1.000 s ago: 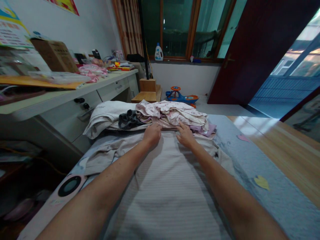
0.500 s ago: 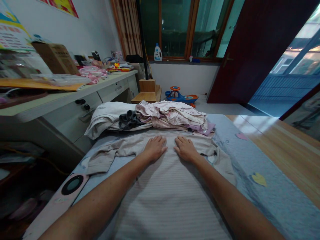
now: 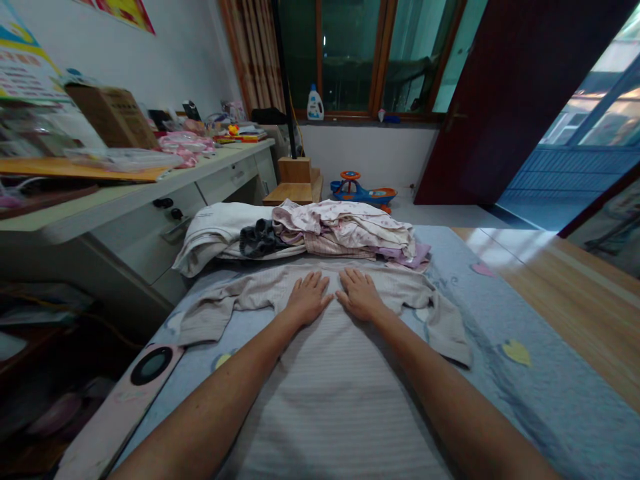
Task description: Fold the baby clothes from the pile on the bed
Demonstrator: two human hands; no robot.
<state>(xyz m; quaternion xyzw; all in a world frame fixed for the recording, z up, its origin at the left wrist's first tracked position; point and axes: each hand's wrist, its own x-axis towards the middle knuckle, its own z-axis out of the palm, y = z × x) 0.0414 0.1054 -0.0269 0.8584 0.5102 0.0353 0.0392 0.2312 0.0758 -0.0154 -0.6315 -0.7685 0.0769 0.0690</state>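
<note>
A light beige striped long-sleeved shirt [image 3: 345,387] lies spread out on the bed, its sleeves stretched to both sides. My left hand [image 3: 309,298] rests flat on the upper chest of the shirt, fingers apart and pointing away from me. Close beside it on the right, my right hand [image 3: 360,294] also lies flat on the cloth with its fingers spread. Neither hand grips anything. Just beyond the collar sits a heap of clothes [image 3: 345,227], with white, dark grey, floral and purple pieces in it.
The bed [image 3: 560,393] has a pale blue cover with leaf shapes. A pink panel with a dark oval [image 3: 107,420] runs along its left edge. To the left stands a cluttered desk [image 3: 210,170]. A blue and orange ride-on toy [image 3: 367,193] is on the floor beyond.
My right hand has slid slightly left, closer to my left hand. The shirt's right sleeve lies straighter, and its cuff edge shows more clearly. My left hand has barely moved.
</note>
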